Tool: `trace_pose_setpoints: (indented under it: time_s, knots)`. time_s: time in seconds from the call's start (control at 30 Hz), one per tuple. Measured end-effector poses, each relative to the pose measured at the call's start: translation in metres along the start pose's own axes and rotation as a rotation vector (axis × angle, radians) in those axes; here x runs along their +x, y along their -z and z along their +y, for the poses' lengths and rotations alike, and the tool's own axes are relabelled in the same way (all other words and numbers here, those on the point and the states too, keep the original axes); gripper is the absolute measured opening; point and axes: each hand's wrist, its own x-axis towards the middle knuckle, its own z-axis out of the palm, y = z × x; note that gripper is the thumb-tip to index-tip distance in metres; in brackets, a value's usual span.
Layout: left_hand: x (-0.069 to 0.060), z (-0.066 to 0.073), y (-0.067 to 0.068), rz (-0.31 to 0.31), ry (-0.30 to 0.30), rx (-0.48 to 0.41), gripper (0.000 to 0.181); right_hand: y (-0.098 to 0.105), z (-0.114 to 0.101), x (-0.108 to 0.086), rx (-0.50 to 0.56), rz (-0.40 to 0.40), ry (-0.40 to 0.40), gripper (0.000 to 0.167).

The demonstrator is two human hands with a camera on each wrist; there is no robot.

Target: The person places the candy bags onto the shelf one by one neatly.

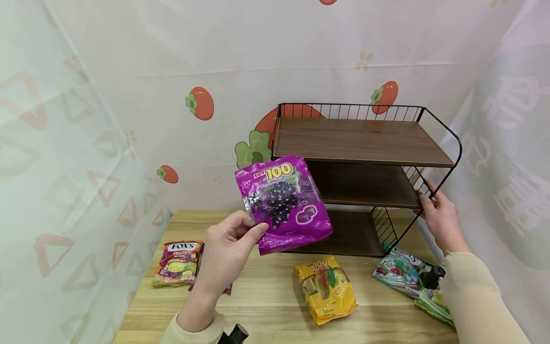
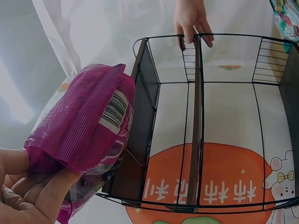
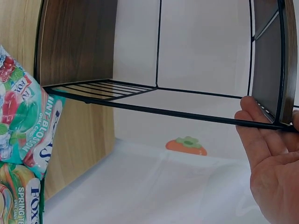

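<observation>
My left hand (image 1: pixel 229 251) pinches a purple Lot 100 candy bag (image 1: pixel 285 205) by its lower left edge, thumb in front. The bag is held up before the left side of a three-tier shelf rack (image 1: pixel 365 141) with dark wood boards and black wire sides. From the left wrist view, the back seam and barcode of the purple bag (image 2: pixel 88 116) show. At the right end of the rack, my right hand (image 1: pixel 444 222) grips the middle tier by its side frame. The right wrist view shows the fingers of the right hand (image 3: pixel 273 154) at the board's edge, thumb mostly out of frame.
A yellow Lot 100 bag (image 1: pixel 326 289) lies on the wooden table (image 1: pixel 266 306) before the rack. At left is a Fox's Fruits bag (image 1: pixel 177 265), with another purple bag partly behind my left wrist. A teal Fox's bag (image 1: pixel 397 272) and a green-yellow bag (image 1: pixel 434 303) lie at right.
</observation>
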Motion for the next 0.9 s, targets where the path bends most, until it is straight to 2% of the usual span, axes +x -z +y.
trace_pose_setpoints:
  time_s: [0.37,0.9]
  knots:
    - [0.013,0.003,-0.005,-0.013,-0.029,-0.01,0.021,-0.001,0.001,0.0,-0.022,0.001,-0.014,0.059]
    - [0.034,0.001,-0.012,-0.015,-0.056,-0.049,0.018,0.0,0.0,-0.001,0.008,-0.003,-0.008,0.059]
